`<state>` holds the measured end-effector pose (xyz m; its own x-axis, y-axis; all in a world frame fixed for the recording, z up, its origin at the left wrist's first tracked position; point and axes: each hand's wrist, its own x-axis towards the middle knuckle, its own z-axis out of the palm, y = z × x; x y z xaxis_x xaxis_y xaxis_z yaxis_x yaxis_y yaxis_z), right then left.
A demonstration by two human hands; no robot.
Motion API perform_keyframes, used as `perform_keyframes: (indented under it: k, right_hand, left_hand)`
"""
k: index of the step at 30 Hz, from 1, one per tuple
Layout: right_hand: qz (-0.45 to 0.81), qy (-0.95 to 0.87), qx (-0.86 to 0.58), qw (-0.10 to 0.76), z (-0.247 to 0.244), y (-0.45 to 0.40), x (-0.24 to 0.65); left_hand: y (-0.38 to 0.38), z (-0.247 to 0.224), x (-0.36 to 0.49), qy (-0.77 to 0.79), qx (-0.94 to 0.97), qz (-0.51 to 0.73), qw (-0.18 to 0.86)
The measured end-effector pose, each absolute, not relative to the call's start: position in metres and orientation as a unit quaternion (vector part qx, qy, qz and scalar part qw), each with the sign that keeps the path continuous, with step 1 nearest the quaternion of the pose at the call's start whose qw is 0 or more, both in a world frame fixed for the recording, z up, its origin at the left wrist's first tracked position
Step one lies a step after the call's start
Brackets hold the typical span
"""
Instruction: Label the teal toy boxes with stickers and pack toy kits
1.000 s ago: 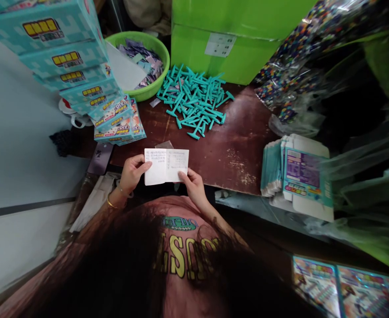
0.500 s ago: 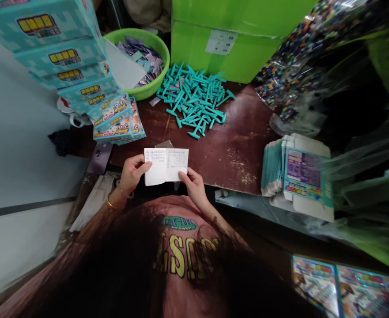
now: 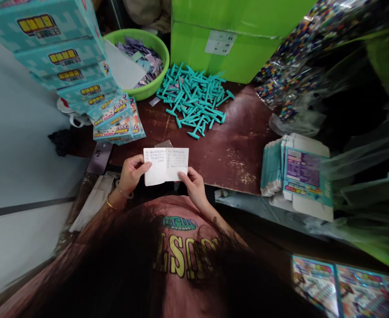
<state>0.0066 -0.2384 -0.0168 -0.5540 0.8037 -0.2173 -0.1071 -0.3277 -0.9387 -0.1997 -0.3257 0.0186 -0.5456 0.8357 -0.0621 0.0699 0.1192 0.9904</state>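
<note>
A pile of teal plastic pieces (image 3: 194, 98) lies at the worktop's (image 3: 243, 132) far edge, beside a green basket (image 3: 154, 48); stacked boxes (image 3: 81, 79) occupy the far left corner, flat cartons (image 3: 296, 174) the right edge. The open notebook (image 3: 166, 164) sits over the near edge, long axis left-right, pages up. The left hand (image 3: 132, 173) pinches its left page; the right hand (image 3: 192, 185) pinches its right lower corner.

Small white open notebook (image 3: 166, 165) sits a touch higher in view than a second ago. Left hand (image 3: 132, 173) and right hand (image 3: 194, 187) rose with it, grips unaltered.
</note>
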Motion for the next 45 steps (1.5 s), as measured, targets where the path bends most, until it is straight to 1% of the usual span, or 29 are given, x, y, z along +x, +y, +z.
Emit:
perform_keyframes:
  k: [20,45]
  right_hand:
    - [0.719,-0.515,-0.353,0.306,-0.0205,-0.2416,0.0079]
    - [0.729,-0.504,-0.343,0.311,-0.0181,-0.2415,0.0067]
  left_hand:
    - [-0.3319,0.0208,-0.1996,0.678,0.34,0.561,0.332]
    - [-0.3316,0.0166,-0.2033,0.675,0.355,0.557,0.329]
